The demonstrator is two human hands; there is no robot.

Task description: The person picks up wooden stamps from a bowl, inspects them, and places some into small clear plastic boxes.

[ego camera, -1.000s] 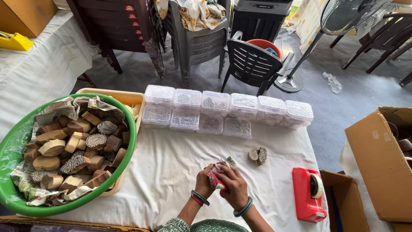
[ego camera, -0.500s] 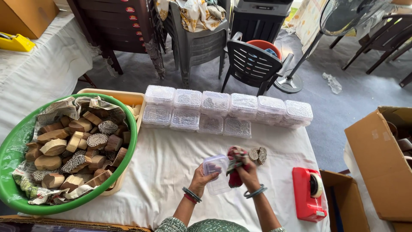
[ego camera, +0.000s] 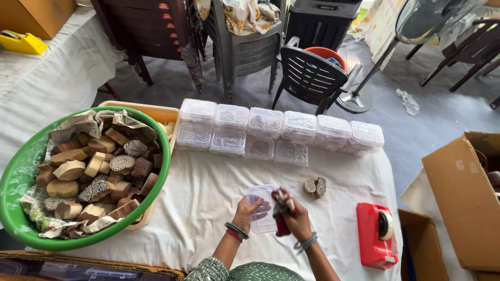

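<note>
Both hands have risen off the cloth since a moment ago, and the box now sits more upright in front of the left palm. The left hand (ego camera: pixel 249 211) cups a clear plastic box (ego camera: pixel 262 208) from behind, fingers curled round its near edge, holding it above the white tablecloth (ego camera: pixel 208 192). The right hand (ego camera: pixel 296 218) is closed round a bunched red rag (ego camera: pixel 282 205), pressed against the box's side.

That box looks light and thin-walled, slightly springy, likely to flex or crack if squeezed hard; its smooth faces would be slippery, so the rim and corners seem the surest places to grip. The rag is soft, crumpled, patterned in red and white, and would take any shape.

Just beyond the right hand two round carved wooden blocks (ego camera: pixel 315 186) lie on the cloth, hard, dense and finely cut on their faces. Further back, lidded clear boxes (ego camera: pixel 276 132) stand stacked in a row along the table's far edge, each showing lacy patterns inside. To the left a green tub (ego camera: pixel 21 182), lined with newspaper, is heaped with more wooden blocks (ego camera: pixel 99 171), some pale and plain, some dark and ornate. To the right a red tape dispenser (ego camera: pixel 376 234) rests near the table's edge, with a cardboard carton (ego camera: pixel 463 208) beside it.
</note>
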